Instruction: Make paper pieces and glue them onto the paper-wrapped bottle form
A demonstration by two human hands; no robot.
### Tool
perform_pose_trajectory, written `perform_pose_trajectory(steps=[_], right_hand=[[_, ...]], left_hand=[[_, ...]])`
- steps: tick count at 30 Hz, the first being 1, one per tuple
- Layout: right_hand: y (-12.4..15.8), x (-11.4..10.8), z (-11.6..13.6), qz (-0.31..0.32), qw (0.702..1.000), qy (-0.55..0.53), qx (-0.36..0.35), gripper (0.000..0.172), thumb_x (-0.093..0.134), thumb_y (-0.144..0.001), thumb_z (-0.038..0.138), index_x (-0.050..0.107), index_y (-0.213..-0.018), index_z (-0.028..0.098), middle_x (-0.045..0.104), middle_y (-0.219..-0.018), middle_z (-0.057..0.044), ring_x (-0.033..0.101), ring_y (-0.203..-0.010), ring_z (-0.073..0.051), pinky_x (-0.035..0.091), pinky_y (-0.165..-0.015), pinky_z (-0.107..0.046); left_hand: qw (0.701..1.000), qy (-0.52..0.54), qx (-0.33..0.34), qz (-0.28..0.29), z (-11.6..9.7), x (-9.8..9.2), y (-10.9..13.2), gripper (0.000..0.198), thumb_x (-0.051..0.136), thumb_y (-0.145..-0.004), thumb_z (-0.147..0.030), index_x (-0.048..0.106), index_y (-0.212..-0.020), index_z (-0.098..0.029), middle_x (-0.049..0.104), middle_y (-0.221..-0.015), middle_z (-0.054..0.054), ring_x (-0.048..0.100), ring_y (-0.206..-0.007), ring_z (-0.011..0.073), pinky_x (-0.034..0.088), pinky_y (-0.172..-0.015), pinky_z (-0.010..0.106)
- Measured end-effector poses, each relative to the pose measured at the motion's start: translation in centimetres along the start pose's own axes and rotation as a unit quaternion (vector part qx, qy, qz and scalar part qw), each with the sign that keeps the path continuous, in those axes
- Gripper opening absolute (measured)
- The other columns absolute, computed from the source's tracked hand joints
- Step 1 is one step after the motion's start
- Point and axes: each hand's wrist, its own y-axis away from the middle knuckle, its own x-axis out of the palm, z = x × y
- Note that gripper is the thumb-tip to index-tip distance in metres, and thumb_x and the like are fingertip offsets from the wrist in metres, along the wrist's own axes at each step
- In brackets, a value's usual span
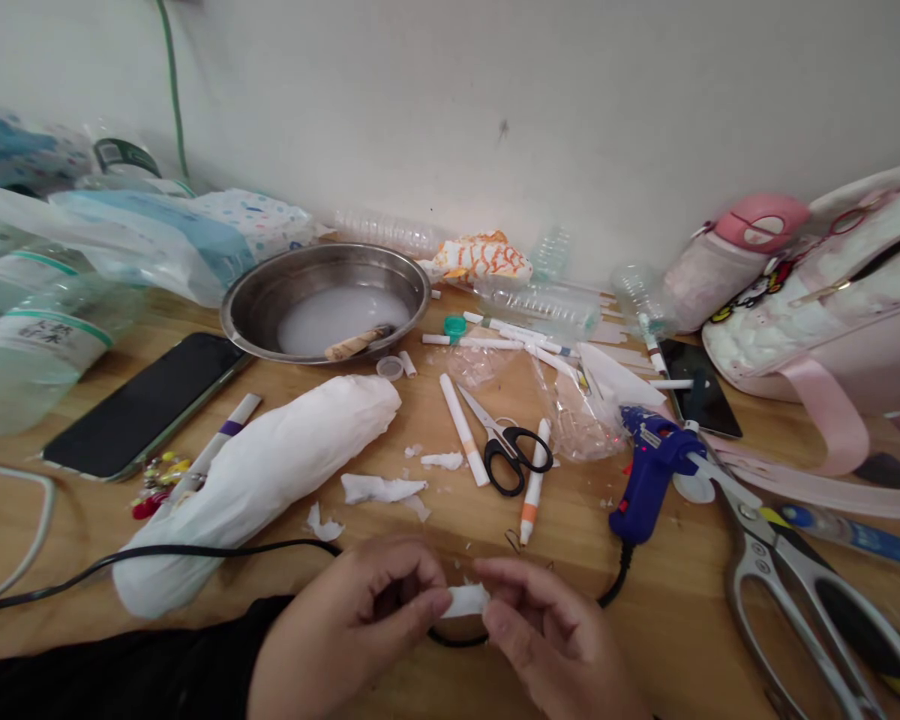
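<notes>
- Down at the near edge of the worktop [675,620], a scrap of white paper [465,600] sits just above the wood. It is pinched at one end by the left hand [352,630] and at the other by the right hand [559,645].
- Both hands are closed on it with thumb and fingertips; the other fingers curl loosely.
- A black cable [195,550] runs in from the left, passes under the hands and rises to a blue glue gun [649,470] lying on the right.
- Just beyond the left hand lies a long bundle wrapped in white paper [262,480], with torn white scraps [379,488] beside it.
- Farther back in the middle are black-handled scissors [506,450], a white marker [463,430] and an orange-tipped marker [532,495].
- Large metal shears [787,580] lie at the right, near the edge.
- A steel bowl [270,285] stands behind the bundle; it holds milky liquid [330,315], and a wooden-handled tool [356,343] rests in it.
- A dark phone [146,405] lies face up left of the bowl, and a second phone [701,390] lies near a pink bag [832,300].
- Clear plastic bottles [547,305] lie on their sides at the back, with a pink-lidded bottle [727,260] leaning by the bag.
- Plastic bags [142,235] are heaped at the far left.
- The worktop is light wood, set against a plain pale wall [495,100].
</notes>
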Motion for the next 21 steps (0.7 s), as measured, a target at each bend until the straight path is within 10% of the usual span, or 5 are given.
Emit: perform_pose_trajectory(steps=[15,21], right_hand=[[-0.5,-0.6,0.6,0.072,0.987,-0.07,0.127,0.04,0.064,-0.062,0.051,0.044,-0.057,0.017,0.036,-0.037,0.011,0.021,-0.028,0.001,0.013,-0.029,-0.014],[-0.4,-0.6,1.2,0.101,0.971,-0.091,0.198,0.034,0.066,-0.058,0.042,0.043,-0.055,0.017,0.042,-0.04,0.01,0.023,-0.026,0.002,0.01,-0.029,-0.015]], left_hand=[[0.98,-0.097,0.153,-0.077,1.3,0.1,0.7,0.005,0.052,-0.077,-0.02,0.055,-0.081,-0.02,0.06,-0.066,-0.002,0.054,-0.057,0.0122,0.041,-0.051,0.02],[0.908,-0.203,0.341,-0.133,1.3,-0.7,0.8,0.007,0.055,-0.079,-0.016,0.057,-0.085,-0.02,0.066,-0.071,-0.001,0.058,-0.06,0.0126,0.041,-0.055,0.022]])
